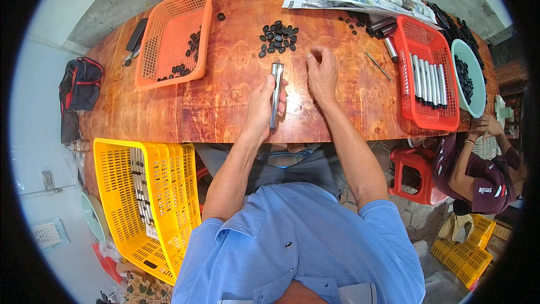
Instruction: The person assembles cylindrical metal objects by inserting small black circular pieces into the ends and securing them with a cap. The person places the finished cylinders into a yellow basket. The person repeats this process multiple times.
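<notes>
- My left hand (260, 104) is closed around a silver tube (275, 94), thumb on one side and fingers wrapping the other; the tube is over the table (230, 115), close to its near edge, its long axis pointing away from me.
- My right hand (323, 76) is beside it, well apart from the tube, fingers curled in toward the thumb; I cannot tell whether a small piece is pinched there.
- The tube looks like thin metal, so I judge it stiff and fairly light; its shine suggests a slick skin that could twist in a loose grip, and probably marks easily rather than breaks.
- Mid-length seems the best hold, leaving both ends free; the small black pieces (278, 38) heaped beyond look light and firm, better suited to a fingertip pinch.
</notes>
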Demonstrator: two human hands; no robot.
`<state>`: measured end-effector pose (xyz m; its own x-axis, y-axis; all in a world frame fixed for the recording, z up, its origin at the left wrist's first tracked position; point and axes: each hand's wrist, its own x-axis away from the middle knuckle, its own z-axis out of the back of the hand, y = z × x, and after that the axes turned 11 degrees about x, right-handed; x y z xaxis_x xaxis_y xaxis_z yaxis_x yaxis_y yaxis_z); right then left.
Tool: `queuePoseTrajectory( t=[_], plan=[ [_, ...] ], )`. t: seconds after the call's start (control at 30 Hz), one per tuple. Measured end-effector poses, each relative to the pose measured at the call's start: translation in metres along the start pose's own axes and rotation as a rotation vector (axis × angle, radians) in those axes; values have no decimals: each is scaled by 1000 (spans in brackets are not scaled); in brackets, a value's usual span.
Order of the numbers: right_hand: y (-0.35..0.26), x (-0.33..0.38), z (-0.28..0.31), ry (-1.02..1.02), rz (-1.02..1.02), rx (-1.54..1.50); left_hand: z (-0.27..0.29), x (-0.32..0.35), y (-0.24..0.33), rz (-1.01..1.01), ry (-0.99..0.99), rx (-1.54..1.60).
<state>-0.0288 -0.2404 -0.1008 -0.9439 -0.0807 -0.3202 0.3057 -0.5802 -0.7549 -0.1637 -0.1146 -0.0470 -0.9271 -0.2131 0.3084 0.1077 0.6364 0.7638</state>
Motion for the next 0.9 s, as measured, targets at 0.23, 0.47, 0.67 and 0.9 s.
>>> queuePoseTrajectory(
  t=[0.23,0.47,0.67,0.9],
  plan=[
    [0,1,0,1,-2,-10,-1,-3,-2,58,23,72],
    [-3,1,1,11,-14,-33,5,-4,-9,39,29,5],
    [0,0,-2,23,-8,-65,3,-5,-10,-23,103,44],
    [-3,2,-1,24,-26,-109,5,-5,-10,52,43,139]
  ],
)
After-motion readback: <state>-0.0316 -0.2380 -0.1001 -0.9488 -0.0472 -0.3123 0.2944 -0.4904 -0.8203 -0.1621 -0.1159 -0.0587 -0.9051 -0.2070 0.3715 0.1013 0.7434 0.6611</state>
